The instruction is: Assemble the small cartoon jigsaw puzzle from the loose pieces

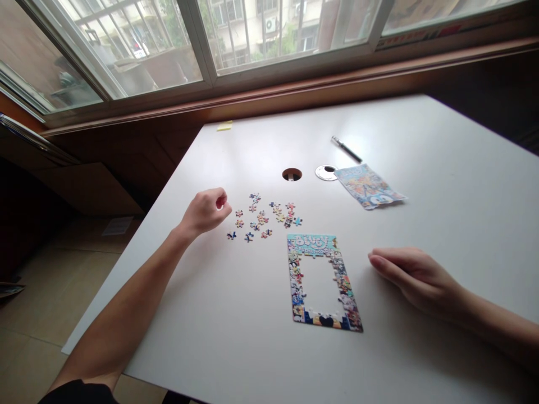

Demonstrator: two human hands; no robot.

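My left hand rests on the white table in a loose fist, with a see-through gap between the curled fingers and thumb. Just to its right lie several loose jigsaw pieces, scattered flat. A rectangular jigsaw puzzle sits nearer me, its colourful border and lettered top around a bare white middle with knobbed edges. To the right of the puzzle, apart from it, my right hand lies on its side, fingers folded together and thumb along them. No object shows in either hand.
A crumpled printed packet lies beyond the puzzle, partly over a silver ring cover. Behind it is a dark pen. The white table has a round cable hole and a yellow sticker at its far edge. Windows stand behind.
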